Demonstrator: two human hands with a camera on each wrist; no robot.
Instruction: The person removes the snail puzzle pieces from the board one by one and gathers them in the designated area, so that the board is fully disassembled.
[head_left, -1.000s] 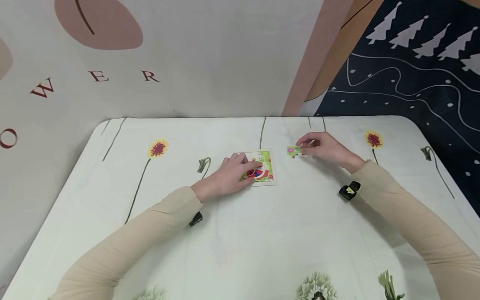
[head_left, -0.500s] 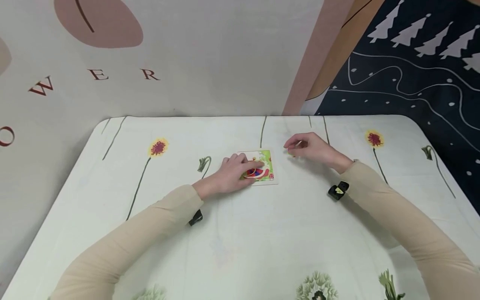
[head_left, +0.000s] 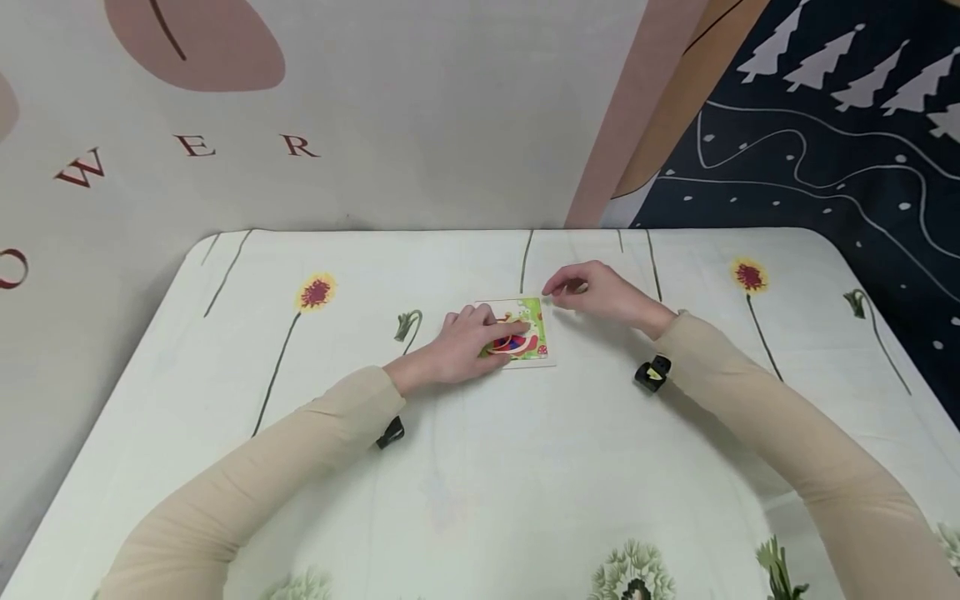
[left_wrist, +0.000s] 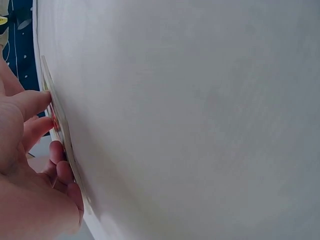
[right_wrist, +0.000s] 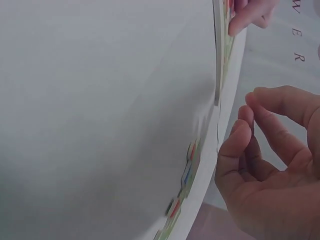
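A square puzzle board [head_left: 534, 317] with a bright green, red and blue picture lies flat on the table. My left hand [head_left: 468, 346] rests on its left part, with index finger and thumb stretched across the picture. The left wrist view shows those fingertips on the board's [left_wrist: 64, 125] face, seen nearly edge-on. Just right of the board's upper corner hovers my right hand [head_left: 600, 293], thumb and fingers bent toward each other with nothing visible between them. Beside it in the right wrist view, loose puzzle pieces [right_wrist: 187, 172] lie on the table; in the head view that hand covers them.
A white tablecloth [head_left: 480, 467] printed with flowers covers the table. Behind its far edge hangs a pale cloth [head_left: 420, 167] with letters, and a dark cloth [head_left: 810, 167] with white trees stands at the right.
My right hand has moved left toward the board, passing over the pieces that showed beside it earlier. The left hand stays on the board.
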